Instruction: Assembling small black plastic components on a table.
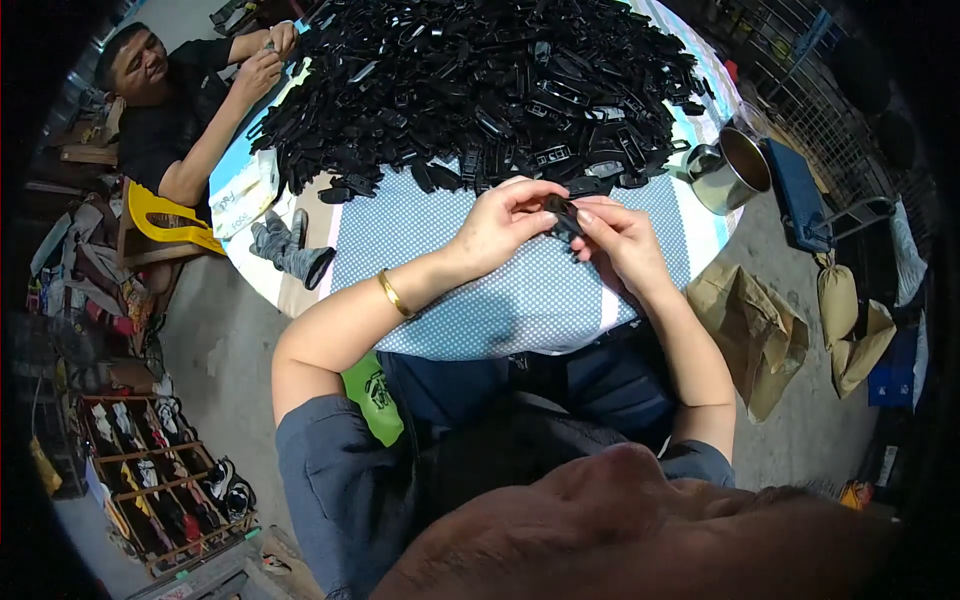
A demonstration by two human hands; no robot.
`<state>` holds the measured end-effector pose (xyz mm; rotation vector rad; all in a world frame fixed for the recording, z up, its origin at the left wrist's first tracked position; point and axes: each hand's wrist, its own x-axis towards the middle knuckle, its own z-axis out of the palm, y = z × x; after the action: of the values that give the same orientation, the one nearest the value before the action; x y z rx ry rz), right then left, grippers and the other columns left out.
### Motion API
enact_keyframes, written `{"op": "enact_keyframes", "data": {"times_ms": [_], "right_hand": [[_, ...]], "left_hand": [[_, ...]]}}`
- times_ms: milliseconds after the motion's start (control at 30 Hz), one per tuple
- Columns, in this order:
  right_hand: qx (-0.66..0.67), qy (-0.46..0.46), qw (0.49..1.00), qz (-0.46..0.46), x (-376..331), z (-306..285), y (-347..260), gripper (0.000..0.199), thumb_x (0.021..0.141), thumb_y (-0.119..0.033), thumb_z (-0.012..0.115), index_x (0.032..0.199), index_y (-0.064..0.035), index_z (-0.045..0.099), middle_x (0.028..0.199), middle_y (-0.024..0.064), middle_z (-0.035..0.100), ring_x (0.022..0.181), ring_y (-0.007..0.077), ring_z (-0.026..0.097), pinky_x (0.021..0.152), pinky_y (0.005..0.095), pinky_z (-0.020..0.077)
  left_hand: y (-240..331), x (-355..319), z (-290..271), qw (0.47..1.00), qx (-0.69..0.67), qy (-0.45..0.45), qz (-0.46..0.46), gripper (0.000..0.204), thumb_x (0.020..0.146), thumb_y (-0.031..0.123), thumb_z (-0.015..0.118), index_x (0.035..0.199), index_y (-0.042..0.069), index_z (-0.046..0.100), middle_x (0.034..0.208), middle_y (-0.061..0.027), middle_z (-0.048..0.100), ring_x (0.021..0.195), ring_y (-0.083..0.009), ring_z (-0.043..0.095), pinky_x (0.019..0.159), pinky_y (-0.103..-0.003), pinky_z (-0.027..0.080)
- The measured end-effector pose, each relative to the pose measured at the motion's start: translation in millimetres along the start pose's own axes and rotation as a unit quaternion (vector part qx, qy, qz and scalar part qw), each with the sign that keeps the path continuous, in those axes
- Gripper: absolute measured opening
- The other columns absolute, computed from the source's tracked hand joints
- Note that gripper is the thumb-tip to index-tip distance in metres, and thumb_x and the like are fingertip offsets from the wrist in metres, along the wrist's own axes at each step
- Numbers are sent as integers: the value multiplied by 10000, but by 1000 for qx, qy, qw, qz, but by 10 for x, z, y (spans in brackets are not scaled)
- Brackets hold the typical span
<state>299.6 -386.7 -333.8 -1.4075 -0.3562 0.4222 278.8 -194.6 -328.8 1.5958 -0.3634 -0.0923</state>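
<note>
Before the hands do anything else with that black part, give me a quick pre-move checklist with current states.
1. Black plastic part held by both hands: ok, left hand and right hand pinch it together.
2. Part held above the dotted tablecloth: ok.
3. Part's exact orientation: cannot tell, fingers cover most of it.
4. Pile of black parts close to the hands: ok, just beyond them.
5. Metal mug apart from the right hand: ok.
6. Co-worker's hands away from this spot: ok, at the far edge.
</note>
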Motion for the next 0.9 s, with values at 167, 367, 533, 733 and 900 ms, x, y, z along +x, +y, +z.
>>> {"op": "enact_keyframes", "data": {"times_ms": [167, 367, 533, 733, 900], "right_hand": [[-5, 34, 999, -36, -34, 59, 24, 211, 885, -49, 523, 1028, 94, 583, 1058, 112, 548, 693, 124, 600, 585, 212, 512], [-74, 72, 989, -106, -64, 180, 63, 174, 897, -50, 497, 958, 87, 586, 1056, 103, 538, 668, 111, 593, 573, 210, 510], [-160, 90, 974, -136, -100, 193, 46, 112, 880, -37, 516, 902, 61, 566, 1051, 96, 523, 651, 97, 578, 569, 205, 507], [-294, 137, 909, -262, -96, 251, 44, 196, 822, -53, 617, 983, 29, 542, 1032, 91, 538, 683, 93, 550, 612, 204, 466], [-173, 19, 979, -103, -124, 205, -8, 316, 804, -113, 649, 1072, 24, 554, 888, 93, 603, 697, 101, 564, 618, 229, 467]], "left_hand": [[58, -6, 8, 998, 48, 28, 5, 297, 800, -7, 592, 1097, 13, 593, 947, -43, 540, 849, -98, 550, 775, -216, 469], [78, -60, 16, 997, 63, 47, 20, 307, 773, 3, 634, 1079, 14, 611, 924, -40, 564, 843, -100, 560, 754, -212, 472], [92, -73, 44, 998, 29, 46, 12, 332, 784, -27, 616, 1114, -2, 592, 999, -67, 594, 858, -109, 588, 774, -207, 492], [67, -38, 28, 991, -121, 34, -53, 335, 831, 14, 583, 1162, -24, 549, 1084, -118, 607, 915, -133, 596, 809, -236, 487], [170, -40, -19, 990, -124, -24, -66, 335, 854, 0, 528, 1187, -27, 525, 1100, -125, 599, 988, -152, 571, 878, -268, 460]]}}
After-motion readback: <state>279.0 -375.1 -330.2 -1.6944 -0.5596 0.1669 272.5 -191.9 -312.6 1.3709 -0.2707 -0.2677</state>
